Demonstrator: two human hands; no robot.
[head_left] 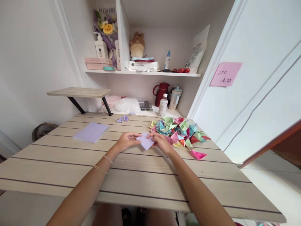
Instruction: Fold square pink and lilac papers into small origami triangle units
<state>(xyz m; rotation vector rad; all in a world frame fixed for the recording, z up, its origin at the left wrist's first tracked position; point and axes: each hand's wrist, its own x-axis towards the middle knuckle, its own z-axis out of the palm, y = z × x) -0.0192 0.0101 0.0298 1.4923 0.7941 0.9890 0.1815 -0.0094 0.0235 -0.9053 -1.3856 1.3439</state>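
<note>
Between my two hands, just above the table, is a small folded square of light purple paper [147, 142], turned with one corner toward me. My left hand [128, 140] pinches its left corner between thumb and fingers. On the other side my right hand [161, 142] grips the right edge, its thumb across the top and its other fingers partly hidden behind. A stack of purple paper [91, 131] lies flat to the left. Beyond my hands sit small purple folded pieces [122, 118]. A heap of colourful folded paper boats [180, 129] spreads beside my right hand, with a pink boat [198, 154] nearer me.
A raised wooden stand [80, 92] occupies the table's back left. Behind the heap are a clear bottle [163, 106], a red jug [161, 94] and a pale tumbler [175, 98]. The shelf [145, 73] above holds several items. A pink note [226, 74] sticks to the right wall.
</note>
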